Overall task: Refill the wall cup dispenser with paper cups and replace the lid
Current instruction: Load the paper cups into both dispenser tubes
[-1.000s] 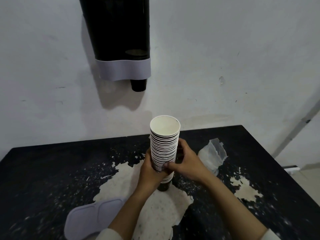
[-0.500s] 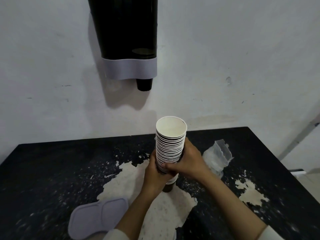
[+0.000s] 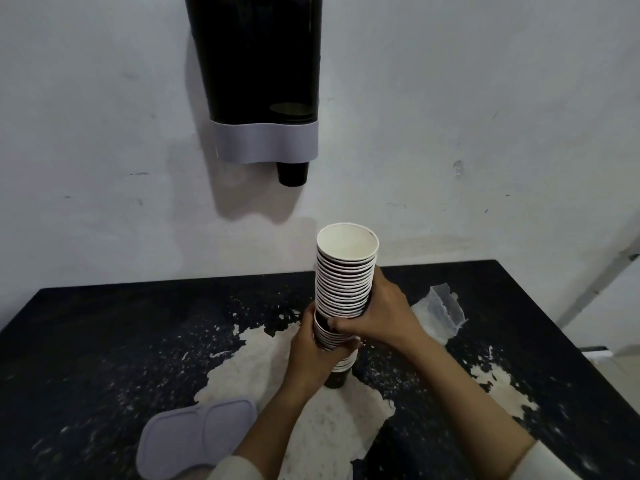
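One stack of paper cups (image 3: 344, 289), its cups too closely nested to count exactly. One wall dispenser (image 3: 256, 64), with one dark cup (image 3: 292, 173) protruding from its base. One grey lid (image 3: 197, 436) on one black table (image 3: 104, 341). One crumpled plastic wrapper (image 3: 440, 313). Two hands: left hand (image 3: 313, 355), right hand (image 3: 384, 315).

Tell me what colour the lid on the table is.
Pale lilac-grey lid, plain, clearest in the head view.

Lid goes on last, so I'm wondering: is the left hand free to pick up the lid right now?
Probably not yet: the left hand grips the cup stack, as does the right hand. The lid lies uncovered on the table.
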